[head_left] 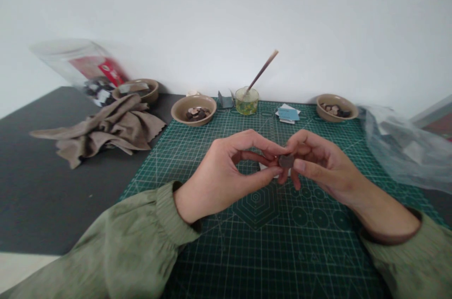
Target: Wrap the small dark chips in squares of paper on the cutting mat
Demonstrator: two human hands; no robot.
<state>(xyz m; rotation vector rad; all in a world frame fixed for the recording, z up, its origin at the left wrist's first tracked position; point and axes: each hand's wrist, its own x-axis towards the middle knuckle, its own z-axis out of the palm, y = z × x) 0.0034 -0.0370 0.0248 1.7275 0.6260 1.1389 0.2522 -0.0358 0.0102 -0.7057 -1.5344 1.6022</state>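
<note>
A small dark grey-brown piece [286, 161] is held between both hands above the green cutting mat [261, 252]. My left hand [236, 172] pinches it from the left, with thumb and fingers closed on its edge. My right hand [318, 162] grips it from the right between thumb and forefinger, other fingers curled behind. A white piece of paper [263, 166] shows on the mat behind the fingers, mostly hidden by them.
Bowls of small pieces [194, 117] [336, 115] stand at the mat's back. Between them are a glass cup [247, 103] holding a stick and some blue and white papers [288, 114]. A brown cloth [106, 132] lies left, a clear plastic bag [402, 148] right.
</note>
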